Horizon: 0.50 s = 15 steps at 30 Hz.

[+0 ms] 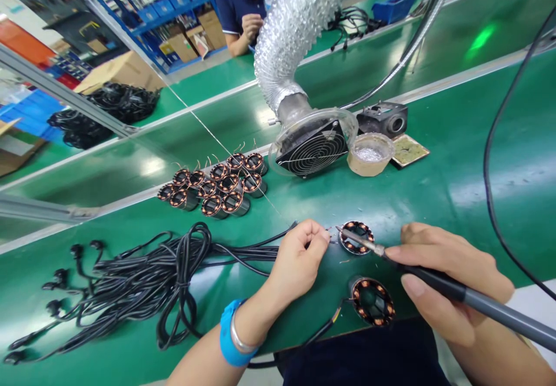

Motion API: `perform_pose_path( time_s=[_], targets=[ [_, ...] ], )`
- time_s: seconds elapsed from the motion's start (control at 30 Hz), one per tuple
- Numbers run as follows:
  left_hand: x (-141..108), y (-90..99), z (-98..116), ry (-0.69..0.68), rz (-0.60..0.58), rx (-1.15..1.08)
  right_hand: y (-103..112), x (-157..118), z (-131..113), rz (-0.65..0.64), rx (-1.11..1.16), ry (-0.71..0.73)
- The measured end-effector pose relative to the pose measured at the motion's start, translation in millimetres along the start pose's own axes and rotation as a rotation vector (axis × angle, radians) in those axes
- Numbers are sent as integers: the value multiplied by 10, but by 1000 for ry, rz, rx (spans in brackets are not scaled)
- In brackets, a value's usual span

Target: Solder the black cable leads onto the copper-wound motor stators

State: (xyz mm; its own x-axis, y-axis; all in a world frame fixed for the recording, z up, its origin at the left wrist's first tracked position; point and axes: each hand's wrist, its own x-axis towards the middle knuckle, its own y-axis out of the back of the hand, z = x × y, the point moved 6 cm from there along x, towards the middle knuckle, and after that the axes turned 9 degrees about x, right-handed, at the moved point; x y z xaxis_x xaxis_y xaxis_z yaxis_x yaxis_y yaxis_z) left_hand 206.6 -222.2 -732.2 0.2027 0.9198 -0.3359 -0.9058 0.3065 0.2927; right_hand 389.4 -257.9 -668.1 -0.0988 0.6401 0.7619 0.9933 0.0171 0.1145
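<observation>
Over a smooth green tabletop (460, 195) bends a crinkled silver foil duct (299, 32); glossy black cables (185, 270) lie loosely looped. The right hand (460, 258) curls its fingers round a slim black-and-grey soldering iron (443, 284), tapering to the rim of a round copper-wound ring (367, 232). The left hand (299, 258), thumb and forefinger closed, pinches thin wires (333, 236) just beside it.

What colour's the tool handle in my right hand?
The tool handle is black toward the tip, grey behind; head view.

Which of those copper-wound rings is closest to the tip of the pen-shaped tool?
The upper ring between the left hand and right hand: the tool crosses over it. The lower ring and the clustered rings are farther off.
</observation>
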Motion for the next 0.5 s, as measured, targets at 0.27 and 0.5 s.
perform_pose_path(
  time_s=[0.27, 0.5],
  targets=[
    [5, -2, -13, 7, 3, 7, 17, 16, -2, 24, -1, -8],
    [25, 10, -42, 10, 11, 39, 16, 37, 9, 33, -3, 20]
  ],
)
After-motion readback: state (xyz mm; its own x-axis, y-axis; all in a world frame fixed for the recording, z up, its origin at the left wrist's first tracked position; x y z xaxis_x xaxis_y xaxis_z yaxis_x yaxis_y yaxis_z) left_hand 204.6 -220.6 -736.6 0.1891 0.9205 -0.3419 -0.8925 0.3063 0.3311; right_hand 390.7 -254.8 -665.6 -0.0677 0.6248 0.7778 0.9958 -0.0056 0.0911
